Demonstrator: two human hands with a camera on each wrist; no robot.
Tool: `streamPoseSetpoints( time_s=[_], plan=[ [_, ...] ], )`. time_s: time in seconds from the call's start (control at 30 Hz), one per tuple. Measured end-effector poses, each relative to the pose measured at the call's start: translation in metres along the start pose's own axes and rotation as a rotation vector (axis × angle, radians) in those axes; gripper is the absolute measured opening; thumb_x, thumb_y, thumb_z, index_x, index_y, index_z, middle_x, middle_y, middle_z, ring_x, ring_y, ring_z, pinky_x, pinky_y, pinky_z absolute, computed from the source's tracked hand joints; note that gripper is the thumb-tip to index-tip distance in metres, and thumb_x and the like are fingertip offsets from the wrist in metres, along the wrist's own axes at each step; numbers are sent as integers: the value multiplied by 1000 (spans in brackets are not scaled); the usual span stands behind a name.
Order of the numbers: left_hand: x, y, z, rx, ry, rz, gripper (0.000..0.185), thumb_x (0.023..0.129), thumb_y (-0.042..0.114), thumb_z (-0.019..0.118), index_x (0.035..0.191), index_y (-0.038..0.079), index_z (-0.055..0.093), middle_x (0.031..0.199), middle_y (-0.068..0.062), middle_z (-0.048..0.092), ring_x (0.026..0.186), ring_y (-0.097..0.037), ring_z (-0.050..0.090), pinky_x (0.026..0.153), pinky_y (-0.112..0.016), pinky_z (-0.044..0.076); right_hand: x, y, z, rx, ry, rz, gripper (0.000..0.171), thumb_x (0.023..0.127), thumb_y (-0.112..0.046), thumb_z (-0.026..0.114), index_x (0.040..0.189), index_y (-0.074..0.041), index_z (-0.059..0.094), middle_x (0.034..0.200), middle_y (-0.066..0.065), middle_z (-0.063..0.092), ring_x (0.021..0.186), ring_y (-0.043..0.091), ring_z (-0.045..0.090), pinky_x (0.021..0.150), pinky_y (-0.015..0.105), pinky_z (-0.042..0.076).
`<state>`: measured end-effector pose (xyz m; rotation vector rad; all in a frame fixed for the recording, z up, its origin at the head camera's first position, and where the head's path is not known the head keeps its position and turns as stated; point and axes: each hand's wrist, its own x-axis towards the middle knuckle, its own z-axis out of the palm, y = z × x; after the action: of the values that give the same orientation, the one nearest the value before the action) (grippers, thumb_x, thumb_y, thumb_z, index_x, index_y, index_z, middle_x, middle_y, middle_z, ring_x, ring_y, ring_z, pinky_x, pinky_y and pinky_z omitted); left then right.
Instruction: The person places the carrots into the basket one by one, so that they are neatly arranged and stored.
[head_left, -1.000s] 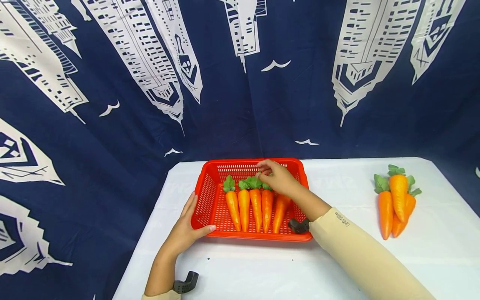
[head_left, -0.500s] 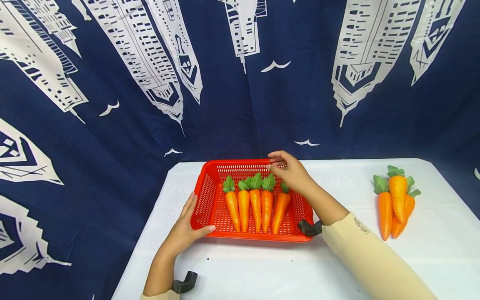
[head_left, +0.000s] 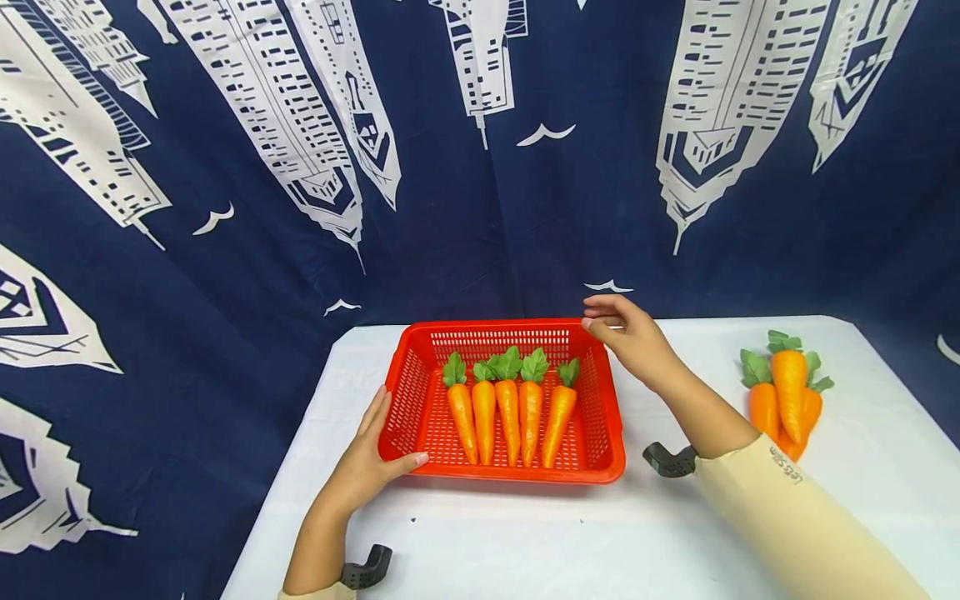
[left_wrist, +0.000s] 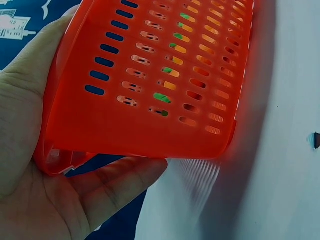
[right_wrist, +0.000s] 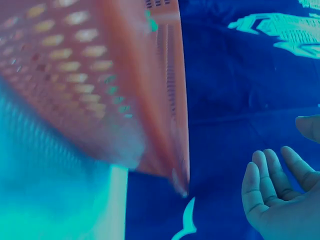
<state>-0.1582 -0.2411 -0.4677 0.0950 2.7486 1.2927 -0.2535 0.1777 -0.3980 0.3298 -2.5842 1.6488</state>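
A red plastic basket (head_left: 502, 473) with slotted walls stands on the table. Inside it, several orange carrots (head_left: 508, 417) with green leaves lie side by side. My left hand (head_left: 367, 458) rests on the basket's near left corner, thumb along the front rim and straight fingers against the left side. The left wrist view has this hand (left_wrist: 65, 200) spread about the red basket corner (left_wrist: 150, 130). Just past the basket's far right corner, my right hand (head_left: 630, 337) hovers with loosely bent fingers and holds nothing. In the right wrist view, the hand (right_wrist: 285, 205) is apart from the basket (right_wrist: 160, 125).
More carrots (head_left: 789, 392) lie in a small pile on the right of the white-covered table (head_left: 480, 542), partly behind my right forearm. A dark blue cloth (head_left: 450, 233) with white building prints hangs behind the table.
My right hand has moved from the carrot leaves in the basket up and right, past the far right corner. The rightmost carrot's leaves have come into sight. My left hand stays on the basket.
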Motion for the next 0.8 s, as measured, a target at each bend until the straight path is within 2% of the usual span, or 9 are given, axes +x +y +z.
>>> streamPoseSetpoints(
  time_s=[0.07, 0.13, 0.47, 0.57, 0.7, 0.77, 0.8],
  plan=[
    [0, 0, 0, 1, 3, -1, 119, 76, 43, 87, 164, 27, 9, 170, 16, -1, 156, -34, 19, 119, -68, 26, -3, 5, -6, -6, 16, 15, 47, 103, -35, 58, 142, -11, 52, 139, 17, 60, 126, 34, 60, 109, 54, 48],
    [-1, 0, 0, 1, 4, 3, 119, 77, 43, 87, 164, 26, 9, 170, 16, -1, 156, -34, 19, 119, -68, 25, -6, 10, -12, -14, 31, 23, 48, 103, -36, 57, 143, -10, 51, 140, 19, 59, 127, 36, 59, 109, 57, 47],
    [1, 0, -2, 0, 3, 13, 117, 78, 40, 87, 164, 27, 9, 170, 16, -1, 156, -33, 19, 119, -67, 26, -26, 37, -49, -162, 84, 77, 52, 102, -38, 58, 144, -8, 50, 139, 22, 58, 123, 42, 59, 99, 61, 52],
    [2, 0, -1, -2, 0, 12, 118, 78, 40, 87, 164, 27, 8, 170, 14, -1, 156, -33, 19, 119, -67, 26, -35, 48, -63, -199, 109, 84, 52, 102, -38, 58, 144, -7, 50, 137, 22, 58, 119, 39, 60, 91, 32, 58],
    [2, -1, -1, -5, -1, 8, 118, 77, 41, 87, 164, 29, 8, 170, 14, -1, 156, -33, 20, 119, -67, 27, -47, 60, -84, -236, 120, 140, 57, 103, -43, 55, 147, -7, 47, 139, 22, 56, 120, 39, 57, 86, 26, 57],
    [2, -2, -1, -2, 1, 9, 118, 77, 42, 86, 164, 29, 8, 170, 16, -1, 156, -33, 20, 119, -67, 27, -53, 66, -94, -254, 116, 178, 62, 102, -47, 54, 149, -8, 44, 139, 24, 55, 123, 42, 55, 91, 45, 58],
    [2, -2, -1, 0, 2, 10, 118, 77, 43, 86, 164, 29, 8, 170, 16, -1, 156, -33, 20, 119, -67, 27, -55, 69, -99, -264, 118, 194, 63, 102, -48, 53, 150, -8, 43, 140, 24, 54, 124, 43, 54, 90, 48, 58]
  ],
)
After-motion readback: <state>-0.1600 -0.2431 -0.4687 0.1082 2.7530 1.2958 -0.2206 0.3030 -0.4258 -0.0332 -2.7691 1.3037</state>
